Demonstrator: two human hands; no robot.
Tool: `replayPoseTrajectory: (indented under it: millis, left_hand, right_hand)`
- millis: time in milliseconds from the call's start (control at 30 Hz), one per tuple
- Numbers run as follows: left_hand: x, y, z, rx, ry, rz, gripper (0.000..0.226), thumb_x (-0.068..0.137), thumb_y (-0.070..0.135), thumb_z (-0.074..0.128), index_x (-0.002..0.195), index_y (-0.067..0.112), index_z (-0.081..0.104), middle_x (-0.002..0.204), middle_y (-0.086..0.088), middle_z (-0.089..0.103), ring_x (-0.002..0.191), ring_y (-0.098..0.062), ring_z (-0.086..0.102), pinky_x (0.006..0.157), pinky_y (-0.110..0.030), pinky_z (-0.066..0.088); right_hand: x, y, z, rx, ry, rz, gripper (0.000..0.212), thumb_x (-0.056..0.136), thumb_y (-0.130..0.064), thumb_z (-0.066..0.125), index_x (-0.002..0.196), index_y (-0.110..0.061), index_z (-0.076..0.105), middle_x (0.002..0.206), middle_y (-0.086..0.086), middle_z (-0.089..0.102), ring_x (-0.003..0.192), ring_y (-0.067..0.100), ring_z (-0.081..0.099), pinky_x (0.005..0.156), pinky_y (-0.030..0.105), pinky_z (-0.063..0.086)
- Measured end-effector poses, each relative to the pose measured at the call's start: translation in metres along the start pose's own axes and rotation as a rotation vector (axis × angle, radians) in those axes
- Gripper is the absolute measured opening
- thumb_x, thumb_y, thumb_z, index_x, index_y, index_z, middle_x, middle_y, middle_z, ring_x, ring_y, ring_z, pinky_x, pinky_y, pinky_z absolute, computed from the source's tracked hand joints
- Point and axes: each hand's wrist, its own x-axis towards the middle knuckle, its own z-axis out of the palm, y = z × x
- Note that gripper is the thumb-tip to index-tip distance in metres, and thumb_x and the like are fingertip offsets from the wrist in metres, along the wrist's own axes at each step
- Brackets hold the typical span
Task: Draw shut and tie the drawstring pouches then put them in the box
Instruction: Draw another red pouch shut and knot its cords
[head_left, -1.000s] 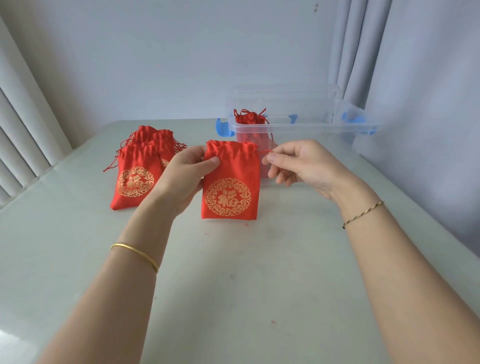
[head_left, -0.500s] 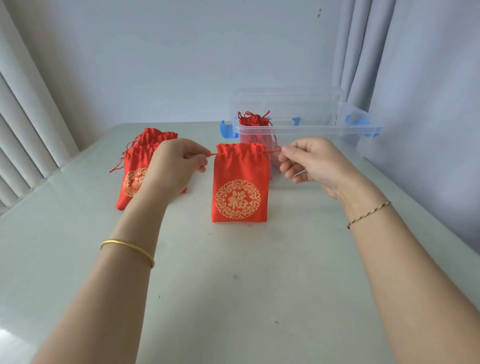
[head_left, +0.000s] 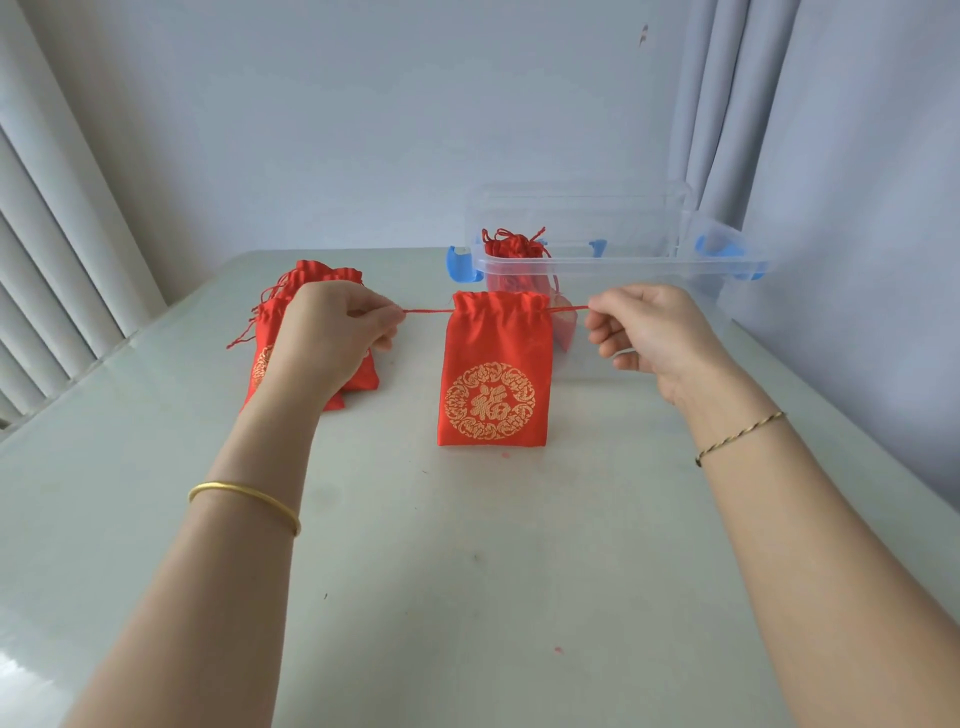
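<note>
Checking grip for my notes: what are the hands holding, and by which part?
The pouch between them, by its drawstring: left hand pinches the left end, right hand the right end.

pale glossy table (head_left: 467, 597). plain light wall (head_left: 389, 130) behind. vertical blinds (head_left: 52, 234) at left; grey curtain (head_left: 831, 156) at right.

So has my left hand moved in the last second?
Yes. The left hand slid leftward off the red drawstring pouch, pulling its cord taut, and now overlaps the pile of red fabric pouches.
</note>
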Motion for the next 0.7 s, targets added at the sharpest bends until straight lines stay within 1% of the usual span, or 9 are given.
replayPoseTrajectory:
  millis: [100, 200, 267, 367, 467, 533, 633, 667, 700]
  left_hand:
    - [0.0, -0.002, 0.002, -0.026, -0.004, -0.015, 0.016, 0.089, 0.015, 0.058, 0.079, 0.007, 0.069, 0.065, 0.0, 0.063, 0.048, 0.0, 0.056, 0.064, -0.024, 0.048]
    - [0.001, -0.002, 0.004, -0.07, -0.011, -0.045, 0.028, 0.094, 0.019, 0.051, 0.072, 0.008, 0.065, 0.062, -0.002, 0.059, 0.047, -0.006, 0.052, 0.06, -0.024, 0.046]
    - [0.002, -0.003, 0.004, -0.118, 0.059, -0.112, 0.035, 0.095, 0.02, 0.047, 0.063, 0.012, 0.058, 0.054, 0.002, 0.053, 0.048, -0.012, 0.046, 0.055, -0.024, 0.041]
    - [0.006, -0.003, -0.001, -0.459, 0.15, -0.33, 0.035, 0.094, 0.019, 0.045, 0.059, 0.016, 0.05, 0.041, 0.011, 0.045, 0.041, -0.008, 0.038, 0.045, -0.019, 0.031]
    - [0.004, 0.004, 0.0, -0.802, 0.119, -0.47, 0.034, 0.096, 0.023, 0.046, 0.063, 0.019, 0.048, 0.043, 0.01, 0.045, 0.042, -0.007, 0.038, 0.04, -0.015, 0.031]
    - [0.002, 0.011, 0.001, -0.898, 0.102, -0.45, 0.034, 0.097, 0.025, 0.045, 0.063, 0.019, 0.048, 0.051, 0.009, 0.051, 0.051, -0.009, 0.046, 0.046, -0.017, 0.037]
    - [-0.001, 0.028, -0.001, -1.0, -0.026, -0.294, 0.038, 0.099, 0.028, 0.038, 0.063, 0.021, 0.047, 0.085, 0.007, 0.07, 0.085, -0.011, 0.065, 0.075, -0.025, 0.046]
    - [-0.003, 0.036, 0.0, -1.008, -0.084, -0.245, 0.038, 0.1, 0.028, 0.035, 0.064, 0.021, 0.046, 0.093, 0.006, 0.071, 0.094, -0.012, 0.066, 0.084, -0.028, 0.045]
    - [-0.005, 0.043, 0.002, -1.011, -0.14, -0.209, 0.037, 0.101, 0.028, 0.032, 0.066, 0.02, 0.044, 0.092, 0.004, 0.072, 0.095, -0.013, 0.067, 0.088, -0.03, 0.045]
  right_hand:
    - [0.0, 0.0, 0.0, 0.024, 0.054, 0.035, 0.025, 0.08, -0.02, 0.057, 0.056, -0.015, 0.06, 0.05, -0.003, 0.055, 0.038, 0.005, 0.045, 0.042, 0.017, 0.034]
    - [0.001, 0.002, 0.003, 0.068, 0.095, 0.08, 0.024, 0.079, -0.019, 0.056, 0.055, -0.014, 0.059, 0.046, -0.004, 0.054, 0.036, 0.005, 0.042, 0.04, 0.014, 0.031]
    - [0.002, 0.005, 0.002, 0.119, 0.13, 0.116, 0.024, 0.078, -0.017, 0.055, 0.055, -0.014, 0.058, 0.041, -0.006, 0.052, 0.033, 0.004, 0.04, 0.04, 0.014, 0.03]
    - [0.005, 0.009, -0.001, 0.202, 0.198, 0.175, 0.023, 0.078, -0.015, 0.053, 0.056, -0.012, 0.056, 0.039, -0.006, 0.05, 0.029, 0.003, 0.037, 0.039, 0.013, 0.029]
    - [0.005, 0.01, -0.001, 0.201, 0.245, 0.166, 0.023, 0.078, -0.015, 0.052, 0.055, -0.013, 0.054, 0.049, -0.001, 0.05, 0.029, 0.004, 0.035, 0.038, 0.014, 0.029]
    - [0.004, 0.005, -0.001, 0.203, 0.252, 0.129, 0.024, 0.078, -0.016, 0.051, 0.055, -0.014, 0.054, 0.052, -0.001, 0.049, 0.031, 0.004, 0.036, 0.04, 0.015, 0.03]
    - [-0.001, -0.01, -0.003, 0.263, 0.182, 0.038, 0.026, 0.082, -0.016, 0.052, 0.056, -0.016, 0.056, 0.047, -0.006, 0.05, 0.035, 0.005, 0.039, 0.044, 0.018, 0.034]
    - [-0.004, -0.016, -0.002, 0.277, 0.144, -0.015, 0.027, 0.083, -0.015, 0.053, 0.056, -0.016, 0.056, 0.046, -0.007, 0.05, 0.037, 0.005, 0.04, 0.046, 0.018, 0.035]
    - [-0.008, -0.023, 0.0, 0.28, 0.1, -0.076, 0.028, 0.084, -0.014, 0.053, 0.056, -0.016, 0.057, 0.046, -0.007, 0.051, 0.04, 0.006, 0.041, 0.047, 0.018, 0.036]
